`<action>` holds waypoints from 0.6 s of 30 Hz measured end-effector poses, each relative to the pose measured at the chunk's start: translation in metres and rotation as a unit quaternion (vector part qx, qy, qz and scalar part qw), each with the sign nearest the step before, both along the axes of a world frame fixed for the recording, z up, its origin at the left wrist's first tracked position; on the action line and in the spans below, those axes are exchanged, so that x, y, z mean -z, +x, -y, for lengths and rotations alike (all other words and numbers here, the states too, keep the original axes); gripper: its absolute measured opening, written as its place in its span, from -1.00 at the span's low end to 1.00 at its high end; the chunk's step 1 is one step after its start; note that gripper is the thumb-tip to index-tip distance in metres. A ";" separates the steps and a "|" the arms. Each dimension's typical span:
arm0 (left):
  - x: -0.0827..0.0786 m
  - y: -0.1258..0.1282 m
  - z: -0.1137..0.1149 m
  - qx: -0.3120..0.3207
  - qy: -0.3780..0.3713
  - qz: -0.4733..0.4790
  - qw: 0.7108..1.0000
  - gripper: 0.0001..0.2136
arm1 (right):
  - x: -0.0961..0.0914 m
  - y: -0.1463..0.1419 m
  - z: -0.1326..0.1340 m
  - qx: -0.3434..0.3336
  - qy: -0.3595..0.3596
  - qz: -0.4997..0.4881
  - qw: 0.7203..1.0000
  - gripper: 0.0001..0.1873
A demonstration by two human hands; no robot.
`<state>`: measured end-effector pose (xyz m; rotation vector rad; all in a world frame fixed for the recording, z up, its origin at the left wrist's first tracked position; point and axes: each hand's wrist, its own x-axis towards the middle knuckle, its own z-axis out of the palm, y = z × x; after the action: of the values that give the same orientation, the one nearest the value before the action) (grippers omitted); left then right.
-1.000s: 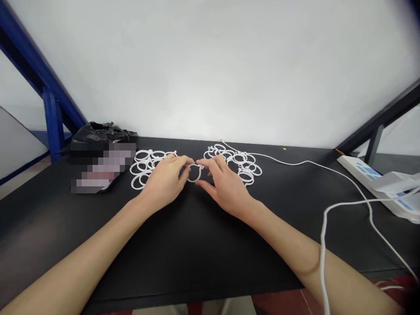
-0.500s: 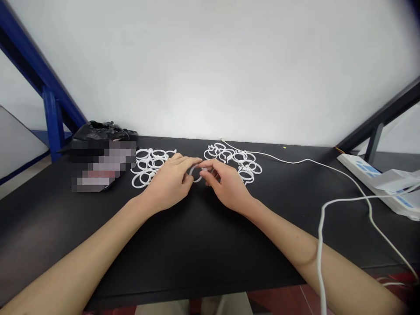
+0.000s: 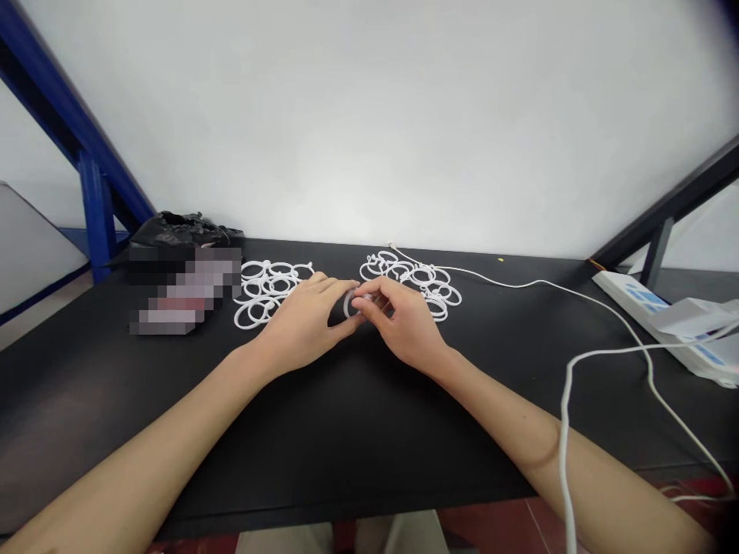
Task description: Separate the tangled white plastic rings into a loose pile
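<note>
White ring [image 3: 346,306]: small, thin, plastic-looking loop. Sits at the centre of the frame, tipped up on edge rather than lying flat. Pinched from both sides between the fingertips of the left hand [image 3: 303,323] and the right hand [image 3: 404,325]. Shows only its left arc; hides otherwise behind fingers.

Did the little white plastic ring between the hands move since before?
Yes. The small white plastic ring tipped up off the black table, edging slightly toward the right-hand pile of white rings.

black table [image 3: 346,431] | two piles white rings [image 3: 266,288] | white cable [image 3: 519,285] | black bag [image 3: 178,227]
</note>
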<state>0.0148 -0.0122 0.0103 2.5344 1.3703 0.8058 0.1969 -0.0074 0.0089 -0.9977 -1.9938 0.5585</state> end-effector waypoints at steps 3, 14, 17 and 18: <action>-0.001 0.000 0.001 0.010 0.008 0.002 1.000 -0.70 | 0.000 0.001 -0.001 -0.006 0.012 -0.007 1.000 -0.90; -0.002 0.000 0.002 0.022 -0.002 0.012 1.000 -0.76 | -0.003 0.001 -0.001 -0.013 0.010 -0.009 1.000 -0.89; -0.002 0.001 0.003 0.023 -0.001 0.005 1.000 -0.77 | 0.000 0.001 0.000 -0.011 -0.001 -0.007 1.000 -0.90; -0.002 0.001 0.002 0.022 0.000 0.001 1.000 -0.77 | 0.001 0.000 0.000 -0.010 -0.003 -0.004 1.000 -0.91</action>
<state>0.0158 -0.0146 0.0121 2.5538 1.3104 0.8005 0.1973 -0.0073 0.0083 -0.9796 -1.9972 0.5786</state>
